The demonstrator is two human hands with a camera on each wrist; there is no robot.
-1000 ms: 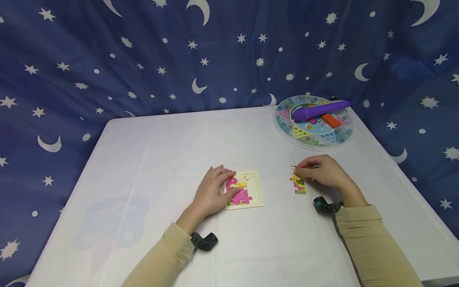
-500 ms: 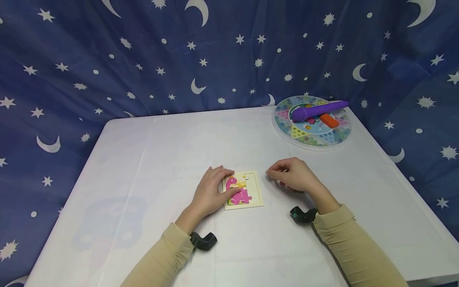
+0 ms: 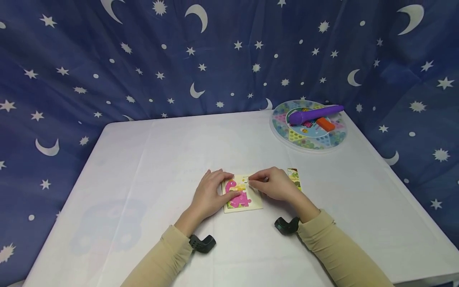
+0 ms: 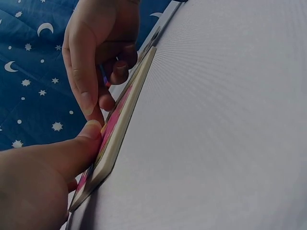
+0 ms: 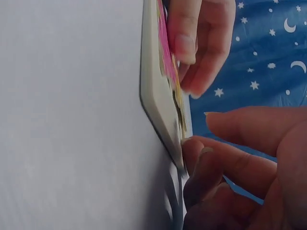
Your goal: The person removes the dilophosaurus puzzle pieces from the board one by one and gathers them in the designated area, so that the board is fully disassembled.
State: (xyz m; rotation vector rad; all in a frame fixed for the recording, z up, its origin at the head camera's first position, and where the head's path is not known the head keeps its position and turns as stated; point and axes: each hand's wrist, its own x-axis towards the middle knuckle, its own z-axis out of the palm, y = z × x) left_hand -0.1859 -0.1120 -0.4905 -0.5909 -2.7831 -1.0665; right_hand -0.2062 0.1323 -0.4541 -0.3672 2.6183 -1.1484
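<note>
A small square jigsaw puzzle board [image 3: 256, 202] lies on the white table, with a pink dinosaur picture on its left side. My left hand [image 3: 209, 194] rests over its left edge, thumb on the picture and fingers lying loosely along the back corner. At the upper right of the board are the bent thumb and fingertips of my right hand [image 3: 275, 185]. In the right wrist view, a right fingertip [image 5: 191, 146] touches the board edge; whether a piece is held is hidden. Loose puzzle pieces [image 3: 293, 174] lie partly behind the right hand.
At the back right stands a round, colourful game board [image 3: 281, 135]. On it lie a purple microphone-shaped object [image 3: 312, 115] and an orange block [image 3: 325, 124]. A blue curtain [image 3: 222, 59] with moons and stars hangs behind the table [image 3: 161, 159].
My right hand has moved left from the loose pieces to the puzzle board's upper right. My left hand has stayed on the board. The head view has tilted slightly.
</note>
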